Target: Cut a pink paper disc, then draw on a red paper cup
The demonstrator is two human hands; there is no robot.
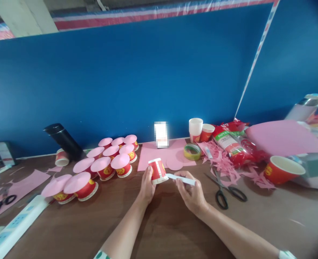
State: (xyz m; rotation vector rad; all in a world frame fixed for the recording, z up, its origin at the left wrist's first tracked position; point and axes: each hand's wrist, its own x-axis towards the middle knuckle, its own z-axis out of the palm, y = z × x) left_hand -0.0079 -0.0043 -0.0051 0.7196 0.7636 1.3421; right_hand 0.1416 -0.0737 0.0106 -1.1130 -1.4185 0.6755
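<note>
My left hand (147, 185) is wrapped round a red paper cup (157, 172) with white bands and a gold print. The cup is upside down and slightly tilted, its wide white rim low. In my right hand (191, 192), a narrow white strip (184, 179) is pinched between thumb and fingers. One end of the strip reaches the cup near its rim; whether it is stuck there I cannot tell. Behind the cup lies pink paper (148, 153) with a pink paper disc (174, 163) on it.
Upturned cups topped with pink discs (101, 163) stand in rows at left, near a black flask (64, 142) and a power strip (16, 225). To the right are scissors (225, 192), a tape roll (192, 151), pink scraps (223, 162), stacked cups (195, 127) and a red cup (280, 172).
</note>
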